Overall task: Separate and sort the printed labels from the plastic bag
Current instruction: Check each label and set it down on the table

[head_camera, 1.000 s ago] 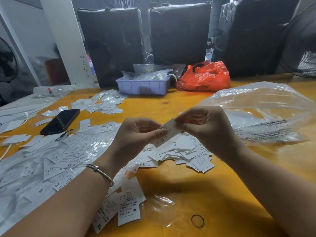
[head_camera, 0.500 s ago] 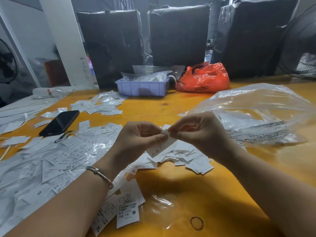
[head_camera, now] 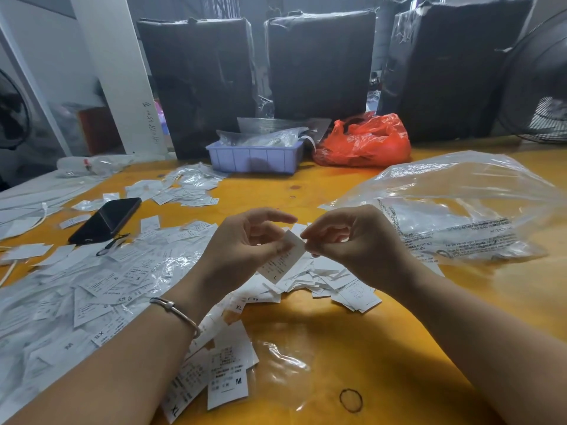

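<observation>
A small white printed label (head_camera: pixel 283 260) hangs between both hands above the yellow table (head_camera: pixel 383 348). My left hand (head_camera: pixel 245 243) pinches its left upper edge with thumb and fingers. My right hand (head_camera: pixel 352 240) pinches its top right corner. Under the hands lies a loose pile of white labels (head_camera: pixel 337 282). A large clear plastic bag (head_camera: pixel 460 210) with printed text lies to the right of my right hand. Many more labels and clear wrappers (head_camera: pixel 92 280) cover the table's left side. Labels marked M and XL (head_camera: pixel 227 375) lie near my left forearm.
A black phone (head_camera: pixel 106 219) lies on the left among the labels. At the back stand a lilac tray (head_camera: pixel 254 156) holding clear bags and a red plastic bag (head_camera: pixel 365 141). Black wrapped boxes (head_camera: pixel 319 62) line the rear. A rubber band (head_camera: pixel 350 400) lies near the front edge.
Both hands have lowered a little and drawn together on the label. The label has turned from pointing up and right to hanging down between the fingertips.
</observation>
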Demonstrator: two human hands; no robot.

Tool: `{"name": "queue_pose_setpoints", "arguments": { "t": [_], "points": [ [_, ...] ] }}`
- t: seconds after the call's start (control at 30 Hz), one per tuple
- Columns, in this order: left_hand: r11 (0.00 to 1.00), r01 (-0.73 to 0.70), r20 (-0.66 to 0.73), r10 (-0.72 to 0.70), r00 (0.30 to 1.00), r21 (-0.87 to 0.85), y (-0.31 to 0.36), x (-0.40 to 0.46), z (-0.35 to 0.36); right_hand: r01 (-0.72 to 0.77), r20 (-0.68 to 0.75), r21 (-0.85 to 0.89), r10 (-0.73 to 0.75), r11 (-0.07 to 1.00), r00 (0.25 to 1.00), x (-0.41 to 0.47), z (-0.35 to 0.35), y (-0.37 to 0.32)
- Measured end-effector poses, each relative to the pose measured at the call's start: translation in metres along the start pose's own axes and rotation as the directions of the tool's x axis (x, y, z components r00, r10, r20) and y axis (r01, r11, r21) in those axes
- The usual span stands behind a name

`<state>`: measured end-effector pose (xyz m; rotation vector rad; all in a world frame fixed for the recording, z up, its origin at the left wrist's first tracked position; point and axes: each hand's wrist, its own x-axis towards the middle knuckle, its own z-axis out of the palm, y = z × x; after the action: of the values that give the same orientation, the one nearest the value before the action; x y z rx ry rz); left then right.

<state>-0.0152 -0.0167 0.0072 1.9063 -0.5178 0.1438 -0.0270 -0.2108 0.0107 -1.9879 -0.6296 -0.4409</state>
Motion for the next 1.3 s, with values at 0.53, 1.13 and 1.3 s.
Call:
{"name": "queue_pose_setpoints", "arguments": {
  "t": [0.53, 1.13, 1.3],
  "points": [
    [0.816, 0.228, -0.274, -0.089, 0.958, 0.531, -0.025, 0.009, -0.015, -0.327, -0.283, -0.684, 0.176, 0.652, 0.943, 0.009, -0.039, 0.030],
    [0.461, 0.416, -0.370, -0.190, 0.909, 0.784, -0.042, 0.011, -0.026, -0.598, -0.417, -0.761, 0.517, 0.251, 0.748, 0.006, -0.072, 0.076],
    [0.496, 0.387, -0.346, -0.178, 0.921, 0.777, -0.038, 0.012, -0.022, -0.614, -0.469, -0.738, 0.443, 0.278, 0.764, 0.009, -0.073, 0.083]
  ]
}}
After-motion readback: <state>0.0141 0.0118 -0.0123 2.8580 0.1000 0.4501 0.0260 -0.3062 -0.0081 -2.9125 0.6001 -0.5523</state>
